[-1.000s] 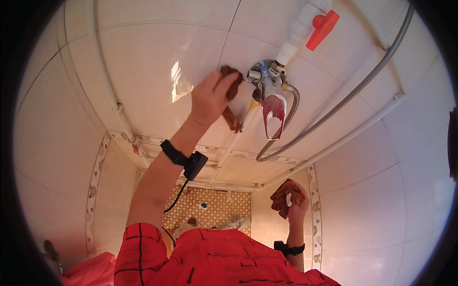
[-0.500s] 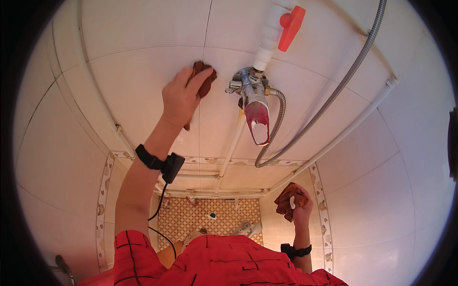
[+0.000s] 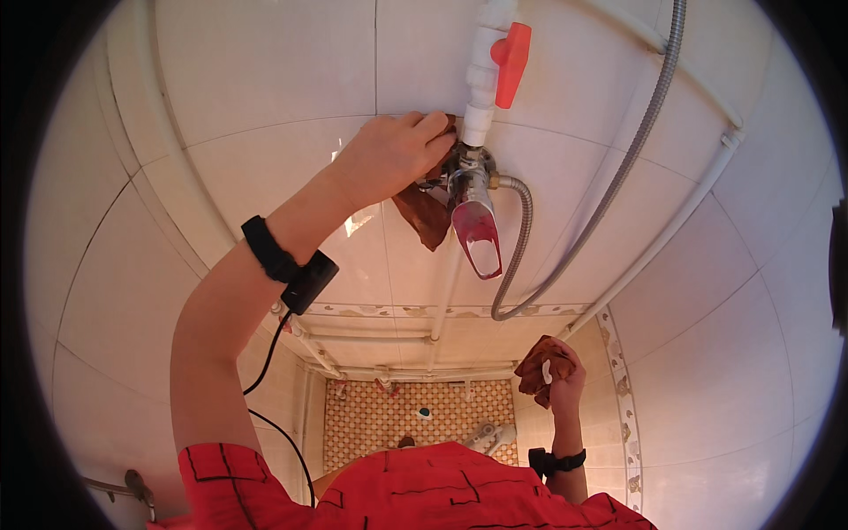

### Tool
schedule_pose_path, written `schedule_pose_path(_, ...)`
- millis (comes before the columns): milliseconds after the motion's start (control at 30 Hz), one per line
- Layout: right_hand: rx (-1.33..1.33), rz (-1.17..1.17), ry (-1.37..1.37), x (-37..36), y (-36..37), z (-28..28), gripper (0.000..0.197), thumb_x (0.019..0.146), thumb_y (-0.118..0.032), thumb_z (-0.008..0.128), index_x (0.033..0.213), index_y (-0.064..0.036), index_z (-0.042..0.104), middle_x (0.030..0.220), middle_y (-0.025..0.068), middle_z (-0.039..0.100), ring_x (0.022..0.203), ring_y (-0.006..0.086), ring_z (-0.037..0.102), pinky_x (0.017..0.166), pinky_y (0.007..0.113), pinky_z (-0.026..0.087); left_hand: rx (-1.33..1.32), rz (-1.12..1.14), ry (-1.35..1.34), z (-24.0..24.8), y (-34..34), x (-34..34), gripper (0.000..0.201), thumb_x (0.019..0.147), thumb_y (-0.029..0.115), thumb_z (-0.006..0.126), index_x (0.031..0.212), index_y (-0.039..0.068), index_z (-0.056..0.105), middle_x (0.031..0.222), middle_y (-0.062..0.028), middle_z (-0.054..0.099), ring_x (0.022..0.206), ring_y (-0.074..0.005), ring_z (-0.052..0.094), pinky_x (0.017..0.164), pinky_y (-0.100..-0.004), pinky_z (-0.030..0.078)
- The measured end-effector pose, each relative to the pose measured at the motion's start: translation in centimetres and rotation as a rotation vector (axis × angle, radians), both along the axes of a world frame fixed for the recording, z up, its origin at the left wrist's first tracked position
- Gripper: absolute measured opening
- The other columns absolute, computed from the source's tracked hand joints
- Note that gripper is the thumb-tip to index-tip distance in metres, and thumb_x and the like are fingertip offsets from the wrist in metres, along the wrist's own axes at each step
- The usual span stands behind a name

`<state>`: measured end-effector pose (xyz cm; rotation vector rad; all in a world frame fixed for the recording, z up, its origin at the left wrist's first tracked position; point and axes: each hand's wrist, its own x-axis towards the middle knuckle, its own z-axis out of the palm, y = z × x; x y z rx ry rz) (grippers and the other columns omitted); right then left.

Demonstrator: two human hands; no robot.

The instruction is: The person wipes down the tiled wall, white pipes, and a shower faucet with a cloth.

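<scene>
Matt cloth [image 3: 422, 218], shiny metal tap [image 3: 471, 187]; smooth glossy tiles [image 3: 265, 71]

So the mixer tap [image 3: 473, 181] sits on the tiled wall [image 3: 291, 66], upper middle of the frame, with its lever handle [image 3: 477, 243] just below. The pipe valve [image 3: 511, 66] is right above it. The shower hose [image 3: 609, 225] leaves the tap's right side, loops down, then climbs to the upper right. Left hand [image 3: 393, 159] is on the tap's left, with a rag [image 3: 422, 219] in it. Right hand [image 3: 570, 386] is lower right, second rag [image 3: 534, 367] in its grip. Floor [image 3: 367, 424]'s lower middle, just above the shirt [image 3: 415, 490].
</scene>
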<state>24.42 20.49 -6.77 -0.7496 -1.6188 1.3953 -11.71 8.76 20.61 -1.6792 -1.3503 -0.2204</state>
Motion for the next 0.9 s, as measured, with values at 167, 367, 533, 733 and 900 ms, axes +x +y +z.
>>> schedule_pose_path(167,-0.036,-0.069,0.061,1.4,-0.7,1.0,0.043,0.077,0.014,0.049,0.115,0.0,0.062,0.107,0.0083,0.065,0.099,0.0163,0.06,0.088,0.027,0.047,-0.018,-0.001,0.077,0.3,-4.2,-2.7,0.035,0.07,0.008,0.065,0.106,0.011,0.064,0.092,-0.0017,0.054,0.078,-0.0188,0.059,0.061,-0.0307,0.05)
schedule_pose_path(367,-0.041,-0.116,0.078,3.6,-0.1,0.6,0.034,0.084,0.009,0.049,0.115,0.0023,0.06,0.104,0.0092,0.065,0.093,0.017,0.062,0.084,0.028,0.05,0.457,0.081,0.046,4.1,-5.9,-5.8,0.041,0.067,-0.001,0.071,0.105,0.015,0.067,0.084,-0.003,0.055,0.067,-0.0215,0.059,0.057,-0.0305,0.051)
schedule_pose_path(533,-0.141,-0.157,0.086,3.6,-0.6,2.7,0.033,0.085,0.011,0.047,0.114,0.003,0.059,0.102,0.0091,0.065,0.091,0.0168,0.062,0.083,0.029,0.051,0.674,0.03,-0.023,11.6,-1.9,-4.2,0.041,0.071,0.001,0.07,0.107,0.018,0.067,0.088,-0.0027,0.056,0.07,-0.0253,0.06,0.058,-0.0316,0.051)
schedule_pose_path(733,-0.037,-0.051,0.127,1.4,0.0,0.4,0.038,0.081,0.013,0.044,0.111,0.0,0.063,0.103,0.0071,0.066,0.094,0.0143,0.06,0.081,0.026,0.05,0.365,-0.096,-0.092,3.5,-1.1,-1.2,0.037,0.07,0.002,0.068,0.105,0.014,0.067,0.089,-0.0047,0.058,0.076,-0.0244,0.062,0.061,-0.0339,0.052)
schedule_pose_path(900,-0.112,0.045,0.17,1.0,0.1,-1.2,0.037,0.082,0.013,0.045,0.112,-0.0001,0.063,0.104,0.0077,0.066,0.093,0.0145,0.06,0.079,0.025,0.049,0.108,0.043,0.103,-0.7,-3.9,-3.0,0.043,0.063,0.004,0.067,0.106,0.011,0.067,0.091,-0.0034,0.059,0.078,-0.0202,0.062,0.058,-0.031,0.052)
